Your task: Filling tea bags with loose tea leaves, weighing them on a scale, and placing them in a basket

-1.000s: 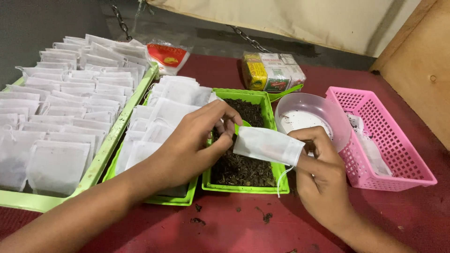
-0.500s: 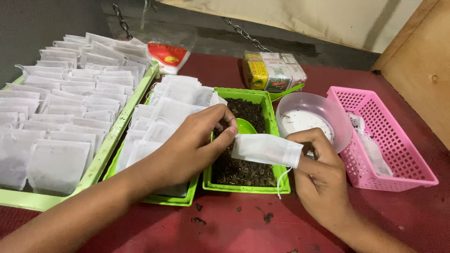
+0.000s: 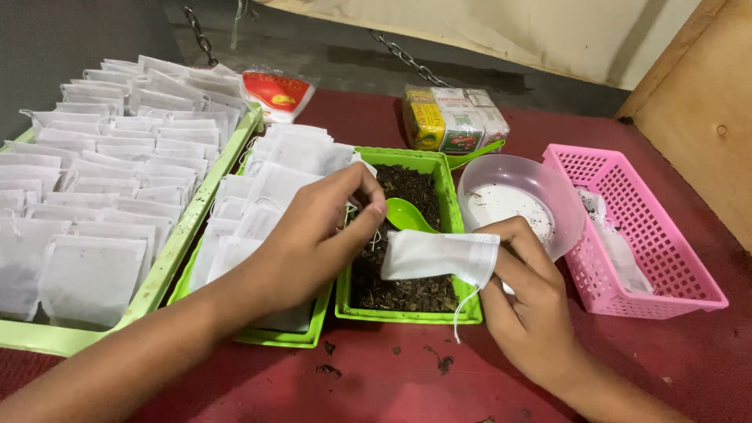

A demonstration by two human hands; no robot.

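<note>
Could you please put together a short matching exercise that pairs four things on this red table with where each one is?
Things:
1. white filter bag
2. green spoon
3. clear plastic bowl
4. pink basket

Places:
A. at the far right of the table
B. lying in the green tray of loose tea
C. held in the right hand
D. between the tea tray and the basket

Pairs: 1-C, 2-B, 3-D, 4-A
</note>
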